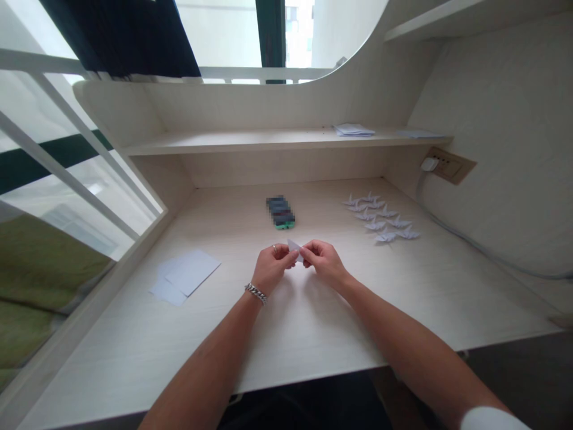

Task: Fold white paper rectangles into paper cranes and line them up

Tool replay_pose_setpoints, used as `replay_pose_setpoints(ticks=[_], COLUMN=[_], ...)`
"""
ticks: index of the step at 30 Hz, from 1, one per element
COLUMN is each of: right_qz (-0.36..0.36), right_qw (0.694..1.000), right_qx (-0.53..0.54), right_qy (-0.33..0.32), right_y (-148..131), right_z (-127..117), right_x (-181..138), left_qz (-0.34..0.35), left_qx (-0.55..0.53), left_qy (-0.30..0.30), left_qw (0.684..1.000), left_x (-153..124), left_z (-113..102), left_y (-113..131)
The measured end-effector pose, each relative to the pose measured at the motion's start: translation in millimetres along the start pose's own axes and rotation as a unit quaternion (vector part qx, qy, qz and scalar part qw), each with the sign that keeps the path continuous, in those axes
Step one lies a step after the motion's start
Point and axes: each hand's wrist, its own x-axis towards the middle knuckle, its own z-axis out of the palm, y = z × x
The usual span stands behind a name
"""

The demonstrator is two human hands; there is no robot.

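Between my two hands, above the middle of the desk, is a small piece of folded white paper (294,246) with a pointed top. My left hand (272,263), with a ring and a chain bracelet, pinches its left side between thumb and fingers. From the other side, my right hand (324,260) pinches the right part. The lower portion of the paper is partly hidden by my thumbs. Several folded white paper cranes (376,224) stand in rows on the desk to the right. Flat white paper sheets (193,272) lie overlapping at the left.
A phone (280,212), its screen pixelated, lies beyond my hands on the pale desk (313,334). Behind runs a raised shelf (250,138) with a small paper stack (353,129). A cable (465,239) drops from a wall socket (452,166) along the right side.
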Motion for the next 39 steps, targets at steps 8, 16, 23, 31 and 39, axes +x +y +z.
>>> replay_pose_setpoints(ticks=[8, 16, 23, 31, 39], right_qz=[0.031, 0.047, 0.057, 0.069, 0.037], right_qw=[0.998, 0.996, 0.991, 0.992, 0.995], right_qx=[0.02, 0.001, -0.044, 0.004, -0.004], right_qy=[-0.043, -0.08, -0.116, -0.11, -0.089], right_y=[-0.4, 5.7, 1.1, 0.6, -2.1], right_z=[0.7, 5.6, 5.5, 5.2, 5.1], right_x=[0.6, 1.2, -2.0, 0.0, -2.2], left_qz=[-0.013, 0.016, -0.016, -0.006, 0.012], left_qx=[0.0, -0.021, -0.069, -0.051, -0.038], left_qy=[0.027, 0.063, 0.088, 0.092, 0.084], left_qw=[1.0, 0.998, 0.994, 0.994, 0.996], left_x=[2.9, 6.0, 7.1, 6.8, 4.8], left_z=[-0.6, -1.6, -2.8, -2.3, -3.7], left_y=[-5.8, -6.7, -6.7, -5.7, -5.7])
